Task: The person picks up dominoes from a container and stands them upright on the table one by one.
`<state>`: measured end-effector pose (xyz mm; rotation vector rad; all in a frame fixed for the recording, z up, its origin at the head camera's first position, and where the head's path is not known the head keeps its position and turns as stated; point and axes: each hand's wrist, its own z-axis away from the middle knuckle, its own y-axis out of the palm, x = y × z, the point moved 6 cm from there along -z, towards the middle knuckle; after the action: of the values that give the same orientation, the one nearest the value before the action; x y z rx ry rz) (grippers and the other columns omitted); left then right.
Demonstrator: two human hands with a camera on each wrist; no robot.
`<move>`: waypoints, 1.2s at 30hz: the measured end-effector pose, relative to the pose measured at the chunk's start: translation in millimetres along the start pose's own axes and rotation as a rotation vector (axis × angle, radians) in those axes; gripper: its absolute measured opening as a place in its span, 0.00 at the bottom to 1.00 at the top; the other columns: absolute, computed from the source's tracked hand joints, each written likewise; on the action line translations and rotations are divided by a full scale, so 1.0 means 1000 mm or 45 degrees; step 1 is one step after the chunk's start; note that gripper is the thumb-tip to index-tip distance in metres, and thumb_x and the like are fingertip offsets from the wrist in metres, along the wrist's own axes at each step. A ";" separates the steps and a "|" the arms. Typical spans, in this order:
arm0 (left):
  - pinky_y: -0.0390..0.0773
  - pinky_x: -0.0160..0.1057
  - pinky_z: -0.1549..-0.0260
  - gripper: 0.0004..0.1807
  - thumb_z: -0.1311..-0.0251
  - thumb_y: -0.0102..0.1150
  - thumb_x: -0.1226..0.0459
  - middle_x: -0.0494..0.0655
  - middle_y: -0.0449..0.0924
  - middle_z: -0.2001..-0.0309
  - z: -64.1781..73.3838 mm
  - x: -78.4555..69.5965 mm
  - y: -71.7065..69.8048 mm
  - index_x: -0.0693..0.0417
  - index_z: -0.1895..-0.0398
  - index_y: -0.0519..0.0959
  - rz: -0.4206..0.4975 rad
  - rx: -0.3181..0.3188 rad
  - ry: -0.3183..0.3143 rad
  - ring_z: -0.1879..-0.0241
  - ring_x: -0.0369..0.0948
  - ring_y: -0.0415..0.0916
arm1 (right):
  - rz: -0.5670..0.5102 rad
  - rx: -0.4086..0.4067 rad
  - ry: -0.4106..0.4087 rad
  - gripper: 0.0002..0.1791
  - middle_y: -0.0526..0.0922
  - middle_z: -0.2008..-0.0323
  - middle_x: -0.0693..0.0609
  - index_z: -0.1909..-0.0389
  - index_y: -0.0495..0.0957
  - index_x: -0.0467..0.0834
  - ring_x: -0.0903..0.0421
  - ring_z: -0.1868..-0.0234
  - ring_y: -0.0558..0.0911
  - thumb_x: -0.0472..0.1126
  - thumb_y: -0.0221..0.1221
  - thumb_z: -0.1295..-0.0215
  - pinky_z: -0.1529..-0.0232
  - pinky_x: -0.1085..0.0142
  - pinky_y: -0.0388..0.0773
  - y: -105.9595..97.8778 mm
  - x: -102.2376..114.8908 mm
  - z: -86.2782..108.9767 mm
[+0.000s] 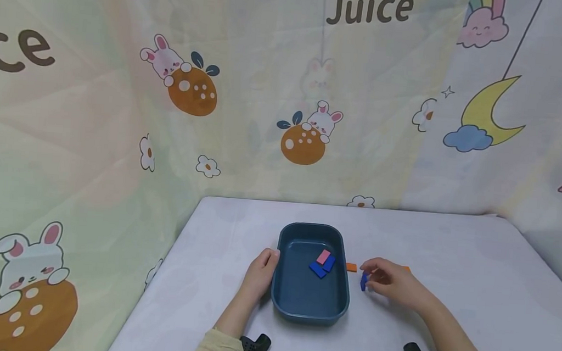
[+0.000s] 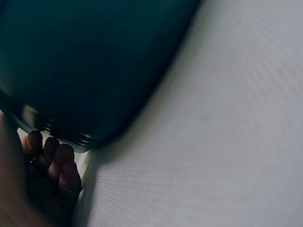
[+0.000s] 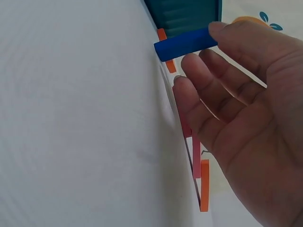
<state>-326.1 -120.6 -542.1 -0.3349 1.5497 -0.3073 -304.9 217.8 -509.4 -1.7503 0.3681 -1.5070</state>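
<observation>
A dark teal rectangular tub [image 1: 309,307] stands on the white-covered table. Its left rim is gripped by my left hand [image 1: 259,273], thumb at the edge; the left wrist view shows curled fingers [image 2: 66,170] against the tub's outside. Inside lie a pink block [image 1: 323,256] and two flat blue blocks [image 1: 317,270]. To the right of the tub, my right hand [image 1: 391,282] pinches another blue block [image 3: 184,44] between thumb and fingertips. An orange block [image 1: 351,267] lies close to the tub's right wall.
Behind my right hand lie pink blocks [image 3: 196,156] and an orange block [image 3: 204,184], mostly covered by the hand in the head view. A printed cloth [image 1: 258,85] hangs behind the table. Black wrist devices [image 1: 256,345] sit on both wrists.
</observation>
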 end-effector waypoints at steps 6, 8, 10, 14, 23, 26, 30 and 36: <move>0.69 0.39 0.66 0.23 0.29 0.43 0.40 0.43 0.71 0.71 0.000 0.000 0.000 0.46 0.63 0.76 0.015 0.002 -0.010 0.65 0.41 0.71 | 0.024 -0.031 -0.044 0.20 0.82 0.53 0.55 0.47 0.76 0.50 0.60 0.58 0.79 0.47 0.67 0.38 0.57 0.73 0.78 -0.004 0.000 0.001; 0.69 0.39 0.66 0.23 0.29 0.43 0.39 0.43 0.71 0.71 0.000 0.000 0.000 0.46 0.63 0.76 0.007 0.002 -0.008 0.65 0.41 0.71 | 0.013 -0.029 -0.046 0.20 0.82 0.53 0.55 0.47 0.76 0.50 0.60 0.59 0.79 0.48 0.67 0.38 0.58 0.73 0.78 -0.004 0.000 0.001; 0.69 0.39 0.66 0.24 0.30 0.43 0.39 0.43 0.71 0.71 0.000 0.000 0.000 0.46 0.63 0.76 -0.001 0.002 -0.006 0.65 0.41 0.71 | 0.012 -0.032 -0.050 0.20 0.82 0.53 0.55 0.47 0.76 0.50 0.60 0.59 0.79 0.48 0.67 0.38 0.58 0.72 0.78 -0.004 -0.001 0.001; 0.69 0.39 0.65 0.25 0.30 0.42 0.37 0.43 0.72 0.70 0.000 0.000 0.000 0.47 0.62 0.76 -0.009 0.006 -0.006 0.64 0.41 0.71 | -0.010 -0.038 -0.054 0.19 0.81 0.54 0.55 0.47 0.76 0.50 0.60 0.61 0.79 0.47 0.66 0.37 0.59 0.71 0.79 -0.004 0.001 0.001; 0.70 0.39 0.65 0.25 0.31 0.43 0.37 0.43 0.72 0.71 0.001 0.000 0.001 0.46 0.63 0.76 0.011 0.005 0.001 0.64 0.41 0.72 | -0.009 -0.030 -0.082 0.18 0.81 0.51 0.48 0.46 0.75 0.49 0.58 0.61 0.79 0.44 0.64 0.35 0.59 0.70 0.79 -0.013 0.019 -0.007; 0.70 0.39 0.64 0.24 0.30 0.43 0.38 0.43 0.73 0.70 0.001 0.000 0.001 0.46 0.63 0.77 0.018 0.005 0.001 0.64 0.41 0.72 | 0.000 -0.034 -0.106 0.17 0.81 0.50 0.47 0.46 0.76 0.50 0.58 0.61 0.79 0.43 0.64 0.35 0.59 0.69 0.79 -0.019 0.032 -0.013; 0.70 0.39 0.64 0.24 0.30 0.43 0.38 0.43 0.73 0.70 0.001 0.000 0.001 0.46 0.63 0.77 0.015 0.000 0.003 0.64 0.41 0.72 | -0.030 0.006 -0.148 0.18 0.81 0.50 0.46 0.45 0.75 0.48 0.57 0.61 0.80 0.44 0.64 0.34 0.61 0.67 0.80 -0.022 0.052 -0.024; 0.70 0.39 0.64 0.24 0.30 0.43 0.38 0.44 0.73 0.70 0.000 0.000 0.001 0.45 0.63 0.76 0.010 -0.003 0.003 0.64 0.41 0.72 | -0.055 0.109 -0.217 0.15 0.81 0.54 0.51 0.47 0.77 0.51 0.55 0.59 0.80 0.47 0.62 0.33 0.59 0.65 0.80 -0.015 0.084 -0.048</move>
<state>-326.0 -120.1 -542.3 -0.3306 1.5538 -0.3000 -332.2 153.9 -439.7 -1.8130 0.1776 -1.3708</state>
